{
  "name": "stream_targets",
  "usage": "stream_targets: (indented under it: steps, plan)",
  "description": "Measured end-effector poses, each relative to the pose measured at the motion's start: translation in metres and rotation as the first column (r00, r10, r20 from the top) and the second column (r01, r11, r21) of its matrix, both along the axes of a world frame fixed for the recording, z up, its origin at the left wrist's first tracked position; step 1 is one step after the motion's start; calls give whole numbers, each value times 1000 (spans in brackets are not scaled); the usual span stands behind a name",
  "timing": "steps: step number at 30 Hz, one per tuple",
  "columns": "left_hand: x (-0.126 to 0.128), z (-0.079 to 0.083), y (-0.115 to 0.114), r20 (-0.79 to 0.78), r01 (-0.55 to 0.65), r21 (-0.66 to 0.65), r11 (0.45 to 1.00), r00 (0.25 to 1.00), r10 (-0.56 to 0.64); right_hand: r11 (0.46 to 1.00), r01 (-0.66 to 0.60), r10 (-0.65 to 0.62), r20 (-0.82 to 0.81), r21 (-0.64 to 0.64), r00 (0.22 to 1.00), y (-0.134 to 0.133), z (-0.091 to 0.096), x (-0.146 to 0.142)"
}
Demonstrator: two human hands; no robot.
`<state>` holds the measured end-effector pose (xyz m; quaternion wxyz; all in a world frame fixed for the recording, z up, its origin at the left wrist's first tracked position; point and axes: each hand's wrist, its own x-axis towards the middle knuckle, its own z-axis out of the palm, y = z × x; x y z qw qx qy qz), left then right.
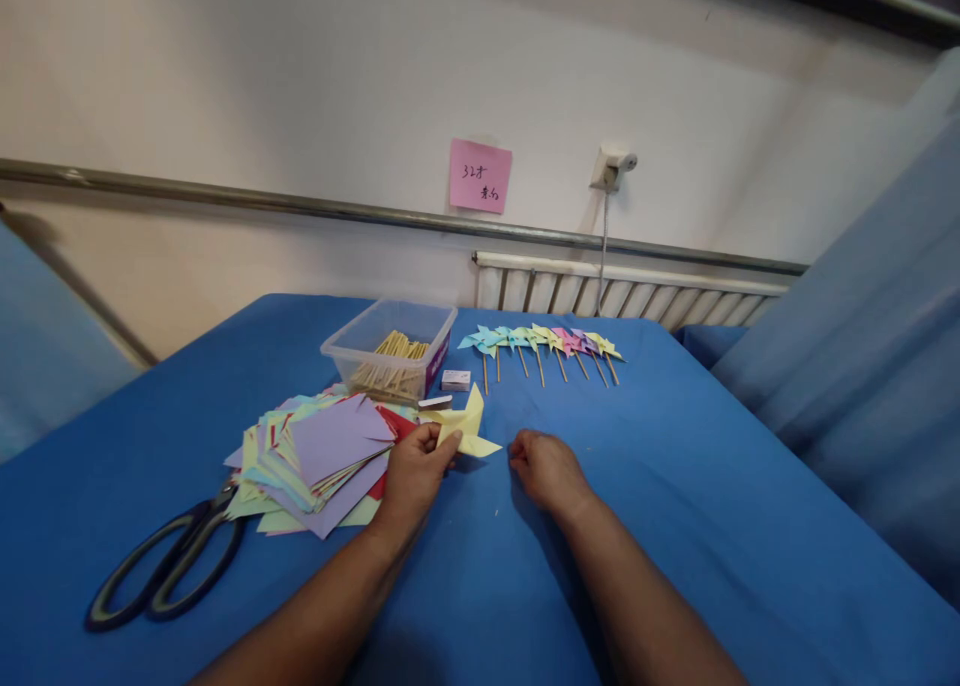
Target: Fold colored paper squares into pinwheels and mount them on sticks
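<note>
Between the thumb and fingers of my left hand [421, 456] is a yellow paper pinwheel [469, 424] with folded, pointed blades. No stick shows on it. To its right, my right hand [546, 468] rests low over the blue cloth, fingers curled together; anything inside them is hidden. Beside my left wrist lies a loose pile of coloured paper squares [337, 441], purple on top, with red, green and yellow sheets showing. A small box [456, 380] sits just behind the pinwheel.
A clear plastic tub [341, 354] holds many thin wooden sticks [394, 361]. Finished pinwheels on sticks [551, 341] lie in a row at the back right. Large dark-handled scissors [180, 556] rest at the left, tips under the papers. A radiator [555, 288] stands against the wall.
</note>
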<state>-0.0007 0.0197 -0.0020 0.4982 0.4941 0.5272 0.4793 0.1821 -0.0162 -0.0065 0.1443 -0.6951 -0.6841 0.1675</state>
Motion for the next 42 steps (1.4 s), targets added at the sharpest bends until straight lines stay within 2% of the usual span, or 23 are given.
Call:
stream_targets:
  steps: [11, 26, 32, 42]
  plan:
    - [0, 1, 0, 10, 2, -6, 1000, 1000, -2, 1000, -1, 1, 27, 4, 1000, 1, -3, 0]
    - [1, 3, -2, 15, 1, -6, 1000, 1000, -1, 999, -53, 53, -36, 9, 998, 0, -3, 5]
    - [1, 2, -2, 8, -5, 2, 1000, 1000, 5, 994, -112, 112, -48, 13, 993, 0, -3, 5]
    - [0, 0, -1, 8, 5, -17, 1000, 1000, -4, 999, -28, 28, -25, -21, 999, -1, 1, 3]
